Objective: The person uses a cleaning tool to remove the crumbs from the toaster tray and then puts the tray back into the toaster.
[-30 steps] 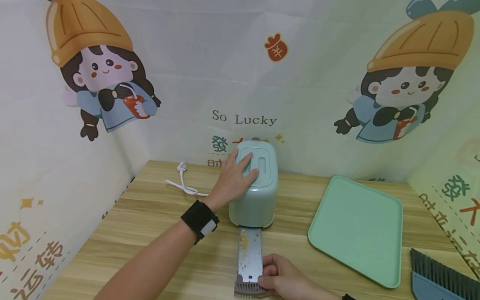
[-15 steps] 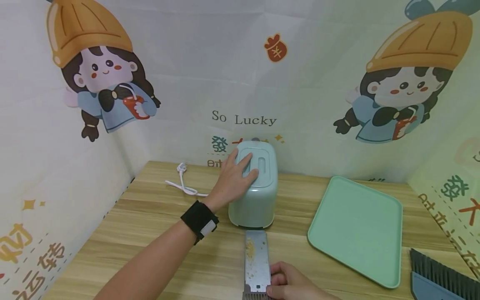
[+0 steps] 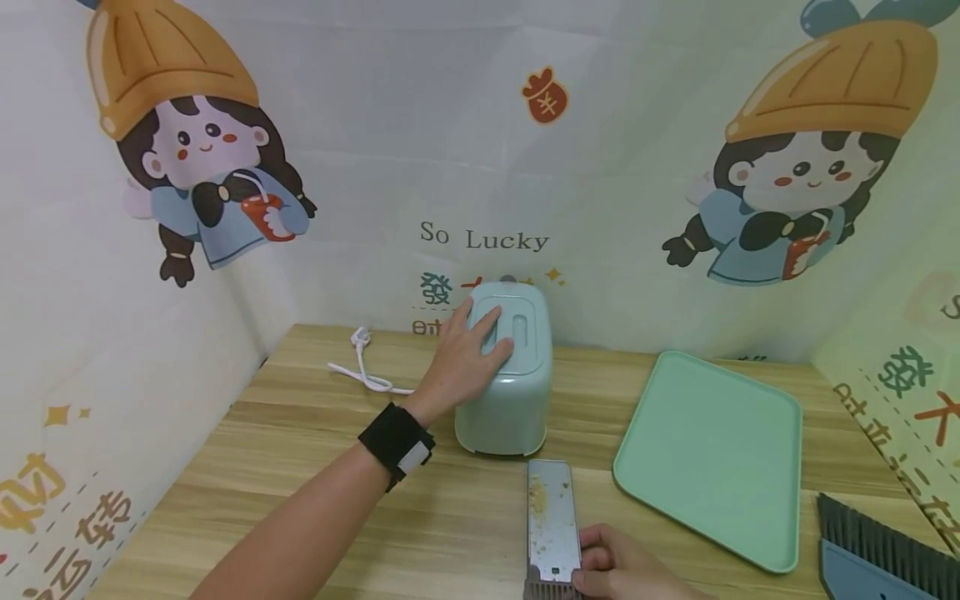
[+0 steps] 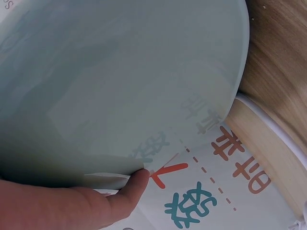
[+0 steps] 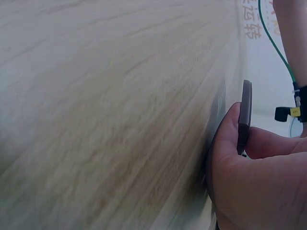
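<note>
A pale green toaster (image 3: pixel 502 412) stands upright on the wooden table in the head view. My left hand (image 3: pixel 463 358) rests on its top with fingers spread beside the slots. In the left wrist view a finger (image 4: pixel 129 191) lies against the toaster's glossy wall (image 4: pixel 124 86). My right hand (image 3: pixel 626 568) pinches a metal crumb tray (image 3: pixel 552 517) near its brown ribbed handle, which is partly cut off by the frame's bottom. Yellow-brown crumbs lie along the tray. It is apart from the toaster, in front and slightly right. The right wrist view shows the dark handle edge (image 5: pixel 245 108) between thumb and fingers.
A green serving tray (image 3: pixel 712 467) lies on the table (image 3: pixel 315 500) at right. Beyond it, at the right edge, is a blue brush (image 3: pixel 870 567) with dark bristles. A white power cord (image 3: pixel 367 379) trails left of the toaster. Printed cloth walls enclose the back and sides.
The crumb tray has come out from under the toaster's front and moved right, held by my right hand. My left hand has stayed on the toaster.
</note>
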Demonstrator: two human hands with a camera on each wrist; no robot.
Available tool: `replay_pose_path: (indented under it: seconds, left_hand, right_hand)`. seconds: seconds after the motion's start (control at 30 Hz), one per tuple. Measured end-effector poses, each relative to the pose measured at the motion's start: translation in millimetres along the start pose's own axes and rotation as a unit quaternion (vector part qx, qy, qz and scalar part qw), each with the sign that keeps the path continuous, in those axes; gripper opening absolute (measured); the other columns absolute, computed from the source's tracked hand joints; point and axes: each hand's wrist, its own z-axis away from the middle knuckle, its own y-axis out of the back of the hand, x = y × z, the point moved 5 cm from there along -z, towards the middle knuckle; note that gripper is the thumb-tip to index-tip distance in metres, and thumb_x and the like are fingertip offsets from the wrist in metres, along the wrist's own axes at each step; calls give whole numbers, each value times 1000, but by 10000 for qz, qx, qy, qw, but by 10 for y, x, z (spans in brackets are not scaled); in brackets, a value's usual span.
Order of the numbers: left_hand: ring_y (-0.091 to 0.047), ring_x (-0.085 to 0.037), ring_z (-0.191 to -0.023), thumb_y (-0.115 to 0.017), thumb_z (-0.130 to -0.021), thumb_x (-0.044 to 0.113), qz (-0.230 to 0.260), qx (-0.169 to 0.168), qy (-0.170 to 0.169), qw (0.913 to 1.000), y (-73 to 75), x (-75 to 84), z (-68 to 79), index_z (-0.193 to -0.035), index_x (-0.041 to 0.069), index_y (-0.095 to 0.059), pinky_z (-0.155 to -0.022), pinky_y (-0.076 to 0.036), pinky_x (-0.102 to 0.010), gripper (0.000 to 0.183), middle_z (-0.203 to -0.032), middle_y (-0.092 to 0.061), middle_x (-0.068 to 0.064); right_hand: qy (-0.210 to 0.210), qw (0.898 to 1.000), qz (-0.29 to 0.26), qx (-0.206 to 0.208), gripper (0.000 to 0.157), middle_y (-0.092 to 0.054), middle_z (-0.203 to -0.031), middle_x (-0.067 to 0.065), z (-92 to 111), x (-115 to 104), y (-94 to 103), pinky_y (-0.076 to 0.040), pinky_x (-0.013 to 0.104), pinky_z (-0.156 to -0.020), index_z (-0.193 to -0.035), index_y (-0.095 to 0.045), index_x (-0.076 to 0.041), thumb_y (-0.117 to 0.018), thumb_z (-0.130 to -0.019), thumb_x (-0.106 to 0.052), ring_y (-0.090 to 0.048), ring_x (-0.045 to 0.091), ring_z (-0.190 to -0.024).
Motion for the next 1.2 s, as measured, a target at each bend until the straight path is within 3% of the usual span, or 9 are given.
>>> replay_pose_path:
  seconds: [0.27, 0.47, 0.7, 0.8, 0.97, 1.0, 1.07, 1.13, 1.2]
  left_hand:
    - [-9, -46, -161, -51, -107, 48, 76, 2, 87, 9999, -4, -13, 23, -166, 15, -38, -126, -22, -69, 69, -177, -8, -18]
    - [-12, -46, -160, -52, -106, 48, -31, 151, 33, 9999, -7, -21, 24, -164, 14, -41, -126, -24, -67, 68, -177, -11, -18]
    - [-27, -40, -157, -54, -107, 39, -631, 679, -517, 9944, 42, 89, 15, -155, 9, -54, -128, -29, -58, 57, -171, -33, -15]
    - [-44, -39, -145, -58, -105, 29, -779, 1288, -1126, 9822, 121, 201, 82, -145, 7, -65, -120, -41, -54, 46, -158, -52, -15]
    - [-64, -27, -103, -65, -97, 10, -720, 2313, -2509, 9372, 217, 399, 392, -113, 6, -77, -90, -56, -39, 20, -112, -76, -9]
    - [-66, -23, -96, -65, -96, 7, -591, 2316, -2707, 9325, 206, 430, 469, -108, 6, -77, -84, -57, -35, 17, -104, -76, -7]
    - [-64, -15, -80, -64, -95, 4, -133, 2041, -2878, 9356, 141, 466, 613, -101, 6, -75, -71, -56, -27, 13, -90, -74, -3]
    - [-62, -8, -71, -64, -96, 4, 376, 1520, -2730, 9492, 38, 476, 733, -98, 6, -75, -63, -55, -22, 11, -83, -72, 0]
    - [-61, -5, -67, -64, -99, 5, 915, 851, -2254, 9662, -90, 457, 831, -97, 6, -74, -60, -54, -20, 11, -79, -70, 1]
  right_hand:
    - [69, 9984, -375, 428, 46, -57, -99, 5, 75, -177, 276, -59, 31, -82, -137, -34, 17, -59, -101, 3, -61, 15, -93]
    - [213, 9975, -271, 624, 56, -59, -105, 5, 90, -419, 511, -58, 29, -82, -146, -26, 16, -59, -105, -3, -61, 15, -96]
    - [352, 9945, -232, 963, 60, -58, -114, 11, 106, -640, 639, -60, 29, -88, -150, -24, 13, -59, -106, -8, -63, 17, -101]
    - [414, 9930, -312, 1061, 60, -57, -115, 11, 94, -720, 657, -60, 29, -89, -151, -23, 12, -58, -106, -6, -62, 17, -102]
    - [438, 9904, -491, 1215, 60, -55, -115, 10, 62, -824, 657, -60, 27, -89, -151, -23, 10, -59, -105, -5, -62, 17, -102]
    - [458, 9901, -528, 1215, 61, -54, -115, 10, 56, -839, 659, -60, 27, -89, -151, -22, 10, -59, -105, -4, -62, 16, -102]
    - [512, 9897, -602, 1196, 61, -55, -115, 11, 47, -864, 662, -61, 27, -90, -151, -21, 11, -58, -105, -3, -63, 16, -101]
    - [545, 9891, -657, 1197, 61, -55, -115, 12, 41, -884, 660, -61, 27, -90, -151, -20, 11, -58, -105, -2, -63, 17, -101]
    - [532, 9888, -691, 1207, 61, -55, -116, 13, 38, -895, 654, -61, 28, -92, -152, -20, 10, -58, -105, -2, -64, 17, -103]
